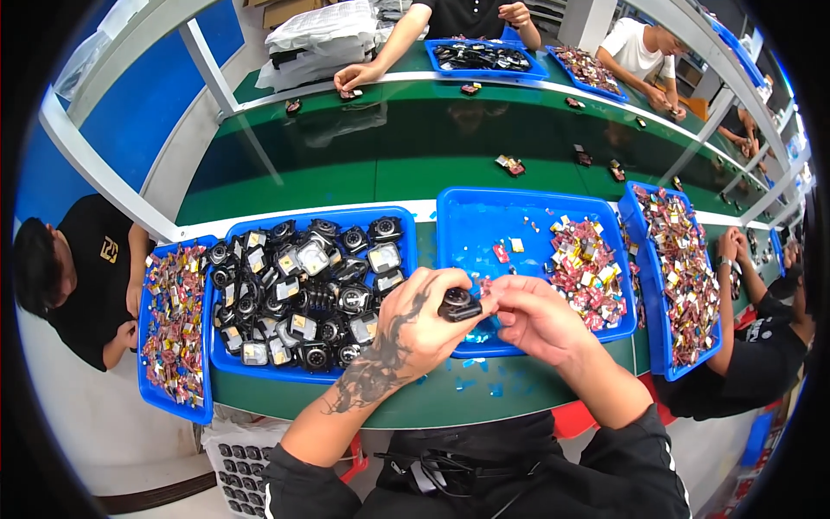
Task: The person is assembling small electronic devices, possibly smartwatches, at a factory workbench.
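My left hand, tattooed along the wrist and forearm, is closed around a black watch case with a round part facing up. Close against its right side, my right hand has thumb and forefinger pinched together. A small reddish bit shows at those fingertips, too small to name. Both hands are above the left part of a blue tray holding small red circuit boards with yellow and silver parts. To the left stands a blue tray heaped with black watch cases.
Blue trays of small boards stand at far left and right. Beyond a white rail, a green conveyor belt carries scattered boards. White frame posts rise around it. Co-workers sit across and on both sides. Blue film scraps lie nearby.
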Available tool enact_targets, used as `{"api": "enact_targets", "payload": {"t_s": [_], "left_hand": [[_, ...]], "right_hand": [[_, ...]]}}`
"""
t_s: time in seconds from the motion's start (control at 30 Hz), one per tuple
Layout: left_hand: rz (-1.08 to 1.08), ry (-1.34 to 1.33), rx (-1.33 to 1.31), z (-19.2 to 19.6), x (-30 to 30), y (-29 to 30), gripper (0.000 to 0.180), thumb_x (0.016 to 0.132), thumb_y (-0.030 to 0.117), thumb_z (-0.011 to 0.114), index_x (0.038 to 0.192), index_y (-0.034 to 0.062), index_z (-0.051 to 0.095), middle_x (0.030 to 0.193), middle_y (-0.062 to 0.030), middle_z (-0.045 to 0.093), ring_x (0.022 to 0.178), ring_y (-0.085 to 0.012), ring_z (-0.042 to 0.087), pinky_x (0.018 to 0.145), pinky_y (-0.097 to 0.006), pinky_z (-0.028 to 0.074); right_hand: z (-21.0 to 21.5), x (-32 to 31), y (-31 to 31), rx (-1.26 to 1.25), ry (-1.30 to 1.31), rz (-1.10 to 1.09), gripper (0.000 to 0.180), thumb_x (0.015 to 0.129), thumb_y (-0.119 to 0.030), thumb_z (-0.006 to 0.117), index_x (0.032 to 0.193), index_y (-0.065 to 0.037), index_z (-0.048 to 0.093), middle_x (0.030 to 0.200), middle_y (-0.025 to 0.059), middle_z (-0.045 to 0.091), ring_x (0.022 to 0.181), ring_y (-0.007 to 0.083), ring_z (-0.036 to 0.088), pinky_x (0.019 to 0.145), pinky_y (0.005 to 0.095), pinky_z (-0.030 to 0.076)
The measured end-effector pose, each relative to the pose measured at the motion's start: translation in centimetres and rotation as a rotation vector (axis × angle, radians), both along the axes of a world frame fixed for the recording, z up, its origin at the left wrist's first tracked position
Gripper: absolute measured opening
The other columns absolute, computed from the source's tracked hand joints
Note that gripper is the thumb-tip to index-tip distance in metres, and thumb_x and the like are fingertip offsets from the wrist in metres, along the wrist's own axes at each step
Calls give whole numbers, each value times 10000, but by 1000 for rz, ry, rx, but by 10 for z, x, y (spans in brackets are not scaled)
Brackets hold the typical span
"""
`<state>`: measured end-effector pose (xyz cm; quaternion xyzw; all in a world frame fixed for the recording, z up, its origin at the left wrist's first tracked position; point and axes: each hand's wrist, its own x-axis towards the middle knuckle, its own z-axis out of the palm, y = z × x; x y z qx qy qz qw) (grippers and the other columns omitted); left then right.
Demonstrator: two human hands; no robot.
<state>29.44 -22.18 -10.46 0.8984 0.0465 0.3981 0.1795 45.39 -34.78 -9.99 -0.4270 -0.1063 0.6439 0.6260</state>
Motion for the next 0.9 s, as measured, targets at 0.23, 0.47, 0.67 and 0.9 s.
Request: {"api": "enact_targets", "payload": {"t_s": [0.23, 0.47, 0.67, 0.9], "left_hand": [[-199, 4, -626, -2, 0, -3, 124, 795, 104, 766, 912, 69, 740, 1010, -78, 560, 822, -174, 595, 682, -292, 509], [-226, 107, -836, -2, -3, -6, 113, 781, 76, 763, 880, 31, 733, 1034, -61, 574, 830, -102, 554, 657, -231, 419], [-257, 87, -758, -2, -1, -6, 131, 767, 48, 767, 895, 34, 745, 1041, -61, 583, 823, -103, 582, 670, -232, 462], [-240, 70, -620, 5, -3, -13, 134, 749, 78, 789, 854, 14, 737, 967, -100, 593, 889, -231, 630, 752, -332, 533]], "right_hand": [[-8, -7, -1, -28, -415, -44, 165, 980, -206, 575, 991, -48, 623, 826, -2, 608, 672, 50, 528, 556, 197, 436], [28, -13, -8, 241, -1023, -50, 152, 915, -92, 652, 1006, 29, 639, 873, 26, 635, 747, 62, 578, 653, 208, 486], [33, 0, -9, 108, -713, 59, 103, 883, -77, 695, 930, 8, 663, 846, 2, 643, 749, 40, 568, 633, 191, 460], [27, 7, -13, 112, -563, 144, 143, 897, -154, 701, 909, -16, 663, 804, -20, 624, 713, 29, 527, 625, 193, 411]]}}
